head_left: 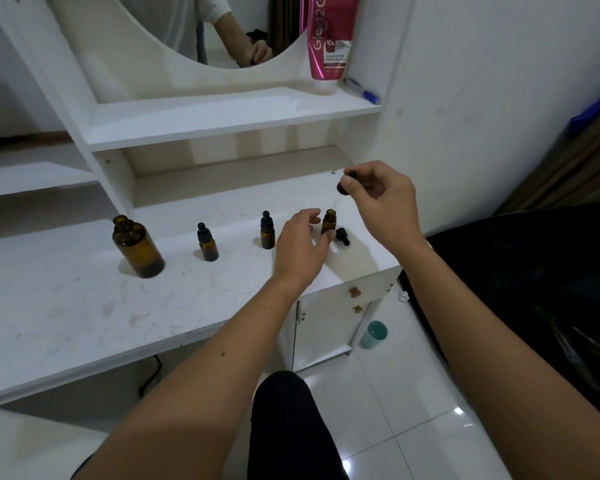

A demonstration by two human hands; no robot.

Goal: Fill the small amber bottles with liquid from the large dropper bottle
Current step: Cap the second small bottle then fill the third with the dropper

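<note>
The large amber bottle (pixel 137 245) stands uncapped at the left of the white counter (pixel 84 306). Two small capped amber bottles (pixel 207 242) (pixel 267 230) stand to its right. A third small amber bottle (pixel 328 221) is open, with its black dropper cap (pixel 343 236) lying beside it. My right hand (pixel 381 199) pinches the large black dropper (pixel 343 186) above that open bottle; its glass tube is barely visible. My left hand (pixel 300 245) hovers with fingers spread, its fingertips right at the open bottle.
A pink tube (pixel 328 43) and a blue pen (pixel 362 91) rest on the upper shelf under a mirror. A teal cup (pixel 374 335) stands on the tiled floor by the cabinet. The counter's right edge lies just past the open bottle.
</note>
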